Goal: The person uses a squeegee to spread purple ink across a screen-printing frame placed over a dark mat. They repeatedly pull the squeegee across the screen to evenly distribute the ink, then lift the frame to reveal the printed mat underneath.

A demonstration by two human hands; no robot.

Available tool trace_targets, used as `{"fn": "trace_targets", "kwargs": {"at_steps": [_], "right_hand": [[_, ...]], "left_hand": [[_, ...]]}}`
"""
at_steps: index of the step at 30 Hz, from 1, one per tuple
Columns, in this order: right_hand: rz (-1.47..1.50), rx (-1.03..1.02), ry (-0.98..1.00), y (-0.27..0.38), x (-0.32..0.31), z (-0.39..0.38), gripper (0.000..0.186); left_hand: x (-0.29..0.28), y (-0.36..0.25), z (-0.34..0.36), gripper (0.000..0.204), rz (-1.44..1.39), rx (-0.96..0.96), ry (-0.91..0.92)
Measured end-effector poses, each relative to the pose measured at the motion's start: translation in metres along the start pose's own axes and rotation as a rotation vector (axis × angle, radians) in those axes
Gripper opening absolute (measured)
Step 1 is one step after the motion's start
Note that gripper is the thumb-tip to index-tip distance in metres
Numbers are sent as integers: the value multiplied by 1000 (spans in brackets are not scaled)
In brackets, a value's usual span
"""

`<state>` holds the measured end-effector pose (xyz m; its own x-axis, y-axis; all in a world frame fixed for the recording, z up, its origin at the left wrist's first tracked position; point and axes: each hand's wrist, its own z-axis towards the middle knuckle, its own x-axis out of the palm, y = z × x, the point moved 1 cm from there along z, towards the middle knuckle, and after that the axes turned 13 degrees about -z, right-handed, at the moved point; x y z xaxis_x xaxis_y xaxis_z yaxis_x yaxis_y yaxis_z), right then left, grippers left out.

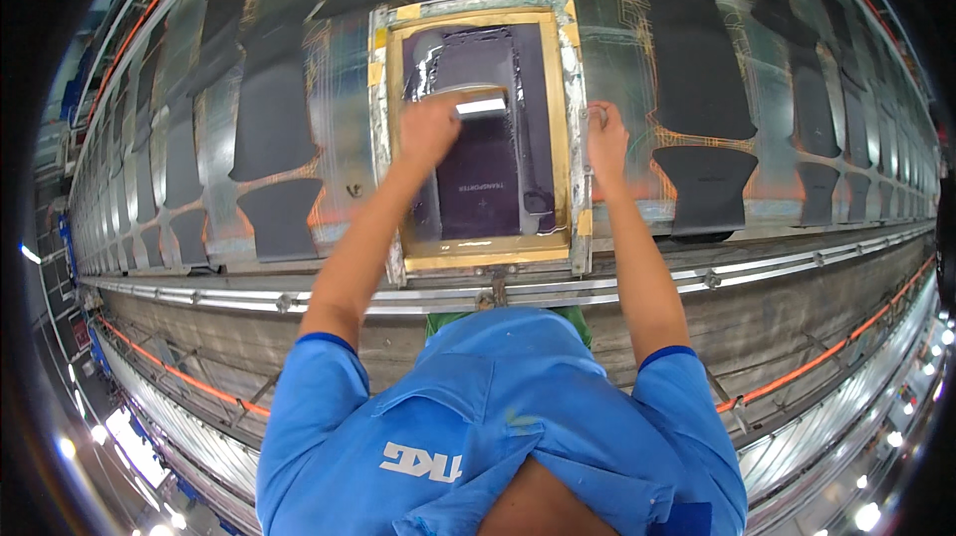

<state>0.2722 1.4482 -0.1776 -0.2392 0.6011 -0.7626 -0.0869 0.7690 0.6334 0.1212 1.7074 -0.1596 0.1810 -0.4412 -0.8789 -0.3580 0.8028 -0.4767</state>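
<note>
In front of me a screen-printing frame (386, 227) with a metal rim, yellow tape and a dark purple glossy mesh (478, 158) lies on the long printing table. My left hand (430, 123) is closed on a squeegee (481, 104), held over the upper middle of the mesh, with streaks of wet ink around it. My right hand (606, 138) grips the frame's right side rail, its fingers curled around the edge.
Dark grey cut fabric pieces (702, 188) lie in rows on the table (617, 188) to both sides and beyond the frame. A metal rail (657, 284) runs along the near edge, with orange lines (846, 337) along the structure below.
</note>
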Motion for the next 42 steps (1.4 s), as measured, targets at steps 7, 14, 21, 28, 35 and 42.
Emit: {"fn": "trace_targets", "kwargs": {"at_steps": [7,14,21,28,35,42], "right_hand": [[52,-40,-43,1,6,4,22],[53,-97,-121,-12,8,14,22],[80,-19,-29,-8,3,9,22],[37,30,12,0,4,6,22],[21,-59,-84,-10,14,13,21],[55,-110,-109,-20,15,24,22]], "left_hand": [[-30,14,106,29,-21,92,-58],[22,-13,-41,40,-45,237,-264],[-2,-5,-5,35,-30,99,-131],[-38,9,148,30,151,23,48],[-6,-14,57,29,144,49,27],[33,-41,-134,33,-48,174,-95]]}}
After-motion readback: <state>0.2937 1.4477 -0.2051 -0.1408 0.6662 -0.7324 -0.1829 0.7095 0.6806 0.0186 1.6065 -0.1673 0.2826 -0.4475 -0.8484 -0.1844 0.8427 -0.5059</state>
